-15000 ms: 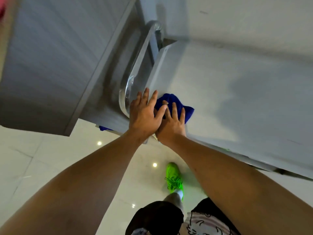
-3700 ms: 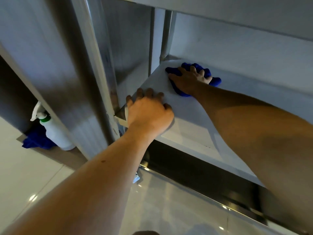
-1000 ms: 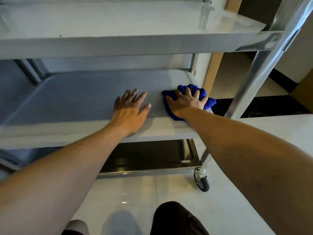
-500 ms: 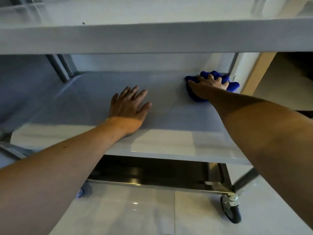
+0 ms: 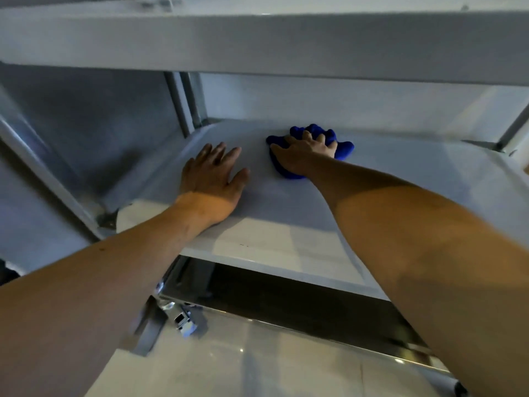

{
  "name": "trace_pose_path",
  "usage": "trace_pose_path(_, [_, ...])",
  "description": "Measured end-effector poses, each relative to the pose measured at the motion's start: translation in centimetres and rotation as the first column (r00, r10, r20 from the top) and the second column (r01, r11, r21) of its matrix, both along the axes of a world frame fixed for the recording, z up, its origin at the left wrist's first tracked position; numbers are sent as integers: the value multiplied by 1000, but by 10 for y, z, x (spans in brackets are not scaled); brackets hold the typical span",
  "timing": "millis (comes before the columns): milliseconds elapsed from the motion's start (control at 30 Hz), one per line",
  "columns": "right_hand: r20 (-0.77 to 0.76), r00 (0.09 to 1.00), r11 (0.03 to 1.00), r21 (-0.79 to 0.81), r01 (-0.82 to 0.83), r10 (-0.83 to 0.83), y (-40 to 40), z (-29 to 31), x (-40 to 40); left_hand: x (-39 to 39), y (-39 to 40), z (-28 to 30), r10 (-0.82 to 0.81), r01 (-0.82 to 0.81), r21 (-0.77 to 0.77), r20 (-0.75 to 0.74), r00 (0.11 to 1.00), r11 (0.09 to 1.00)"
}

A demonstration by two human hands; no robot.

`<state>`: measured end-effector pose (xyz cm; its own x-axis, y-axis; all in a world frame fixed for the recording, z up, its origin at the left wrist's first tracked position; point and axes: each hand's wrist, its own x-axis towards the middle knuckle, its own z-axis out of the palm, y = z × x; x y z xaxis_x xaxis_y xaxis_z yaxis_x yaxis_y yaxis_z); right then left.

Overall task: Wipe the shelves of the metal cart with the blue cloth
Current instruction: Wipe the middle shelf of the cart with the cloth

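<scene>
The metal cart's middle shelf [image 5: 286, 242] fills the centre of the view, under the top shelf [image 5: 257, 44]. A bunched blue cloth [image 5: 342, 149] lies near the shelf's back edge. My right hand [image 5: 303, 153] presses down on the cloth with fingers spread over it. My left hand [image 5: 213, 173] rests flat on the bare shelf to the left of the cloth, fingers apart, holding nothing. The bottom shelf [image 5: 286, 299] shows dark below the middle one.
Upright posts [image 5: 183, 101] stand at the back left corner and another post [image 5: 51, 179] runs down the front left. A caster wheel [image 5: 184, 322] sits on the glossy tiled floor [image 5: 243, 365]. A wall stands behind the cart.
My right hand has slid the blue cloth leftward along the back of the middle shelf, away from the right corner. My left hand stays flat on the shelf.
</scene>
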<state>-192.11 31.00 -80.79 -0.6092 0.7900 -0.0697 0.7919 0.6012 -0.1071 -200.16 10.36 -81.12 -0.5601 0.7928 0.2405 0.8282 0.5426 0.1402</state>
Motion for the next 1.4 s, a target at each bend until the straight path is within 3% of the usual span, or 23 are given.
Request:
trace_pose_path(367, [-11,988,988,14,-153,153,-83,3,-131,-85,-70,10,46,-71,172,148,988,982])
trace_pose_path(600, [-13,960,960,-19,-280,280,-132,3,-135,-76,-64,20,71,-118,217,213,975,969])
trace_pose_path(733, [-41,960,961,-21,-277,276,-128,1,-99,-52,-45,17,66,-97,190,166,984,977])
trace_pose_path(900, [-50,986,987,-19,-159,158,-88,2,-27,-10,-15,18,28,-45,158,113,993,986])
trace_pose_path(1200, [-54,990,992,-1,129,-128,-18,0,148,99,45,21,-158,155,79,41,987,985])
trace_pose_path(1400, [-36,911,912,-12,410,-410,2,3,264,179,77,14,-314,313,60,7,949,948])
